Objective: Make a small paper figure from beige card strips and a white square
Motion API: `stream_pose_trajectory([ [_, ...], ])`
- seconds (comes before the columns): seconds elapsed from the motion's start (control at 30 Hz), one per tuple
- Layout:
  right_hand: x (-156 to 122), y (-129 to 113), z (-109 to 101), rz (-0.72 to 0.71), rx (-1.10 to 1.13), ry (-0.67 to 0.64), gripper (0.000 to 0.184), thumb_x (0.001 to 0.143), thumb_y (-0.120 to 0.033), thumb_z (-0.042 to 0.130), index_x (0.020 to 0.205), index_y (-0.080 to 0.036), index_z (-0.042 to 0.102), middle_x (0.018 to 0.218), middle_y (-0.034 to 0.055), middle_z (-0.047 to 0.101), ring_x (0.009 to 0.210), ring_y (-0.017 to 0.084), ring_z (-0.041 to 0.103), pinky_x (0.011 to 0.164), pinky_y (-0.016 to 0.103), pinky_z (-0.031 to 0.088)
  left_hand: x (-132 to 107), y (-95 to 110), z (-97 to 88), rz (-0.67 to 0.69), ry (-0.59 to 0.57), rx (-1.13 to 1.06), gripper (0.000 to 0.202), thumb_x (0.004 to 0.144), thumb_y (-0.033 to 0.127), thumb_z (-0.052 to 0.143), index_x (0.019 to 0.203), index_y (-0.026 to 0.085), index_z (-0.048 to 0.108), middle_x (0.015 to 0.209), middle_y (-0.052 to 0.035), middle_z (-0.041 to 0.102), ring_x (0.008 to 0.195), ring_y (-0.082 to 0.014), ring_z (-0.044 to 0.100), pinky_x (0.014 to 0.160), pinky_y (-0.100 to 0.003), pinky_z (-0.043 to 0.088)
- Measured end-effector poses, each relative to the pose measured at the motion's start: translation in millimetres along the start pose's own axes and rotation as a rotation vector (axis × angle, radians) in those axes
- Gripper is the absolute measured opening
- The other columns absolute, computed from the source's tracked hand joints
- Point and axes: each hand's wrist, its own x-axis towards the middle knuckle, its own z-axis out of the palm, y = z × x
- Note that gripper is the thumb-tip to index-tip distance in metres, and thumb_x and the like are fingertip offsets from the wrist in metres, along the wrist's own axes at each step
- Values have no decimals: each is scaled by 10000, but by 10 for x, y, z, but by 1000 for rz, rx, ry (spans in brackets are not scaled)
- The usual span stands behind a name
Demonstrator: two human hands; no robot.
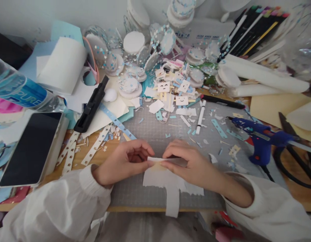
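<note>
Between the fingertips of both hands is a small white strip of paper (155,159), pinched at its two ends. My left hand (129,158) has thumb and forefinger closed on its left end. At the other end my right hand (187,161) pinches it the same way, partly hiding it. Under the hands lies a torn-edged white sheet of paper (155,178) on the grey cutting mat (130,196). A narrow paper strip (172,201) reaches down from that sheet past the mat's near edge.
Small paper figures with drawn faces (163,87) are heaped at the back centre. To the right lie a blue glue gun (261,134) and black scissors (294,164). A phone (32,148), a water bottle (24,89) and a black stapler-like tool (91,106) occupy the left.
</note>
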Motion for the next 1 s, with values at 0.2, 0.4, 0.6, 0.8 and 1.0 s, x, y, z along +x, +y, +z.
stream_pose_trajectory([
  [0.2, -6, -15, -3, 15, 72, 47, 123, 883, -265, 589, 788, -190, 612, 741, -10, 594, 746, 129, 532, 726, 285, 373, -14, 2, 12, 20, -42, 34, 151, 748, 265, 670, 795, 146, 590, 665, 35, 548, 585, -70, 503, 516, -163, 420],
  [0.4, 4, -4, 5, 39, 110, 45, 107, 873, -260, 595, 793, -191, 611, 751, -13, 595, 748, 123, 539, 722, 274, 373, -9, -52, 18, -3, -66, 100, 257, 764, 339, 636, 625, 138, 558, 530, 43, 489, 488, -69, 457, 452, -173, 375],
  [0.6, 0, -18, -2, 37, 113, 22, 80, 857, -241, 606, 798, -188, 615, 762, -14, 599, 747, 118, 538, 695, 258, 376, -16, -33, -3, -34, -120, 57, 240, 788, 332, 620, 657, 132, 607, 515, 29, 540, 467, -72, 498, 456, -171, 394],
  [0.8, 5, -22, 12, 66, 119, 37, 88, 849, -244, 609, 787, -182, 615, 751, -15, 596, 733, 114, 542, 693, 250, 379, -27, -46, 2, -2, -109, 49, 246, 774, 313, 640, 617, 132, 583, 505, 33, 530, 458, -61, 474, 460, -168, 387],
  [1.0, 10, -35, -8, 105, 162, 26, 79, 844, -247, 608, 794, -188, 624, 751, -28, 618, 711, 100, 556, 655, 223, 394, -27, -37, 10, -39, -97, 30, 228, 765, 308, 650, 636, 124, 610, 498, 31, 537, 455, -67, 494, 458, -169, 399],
])
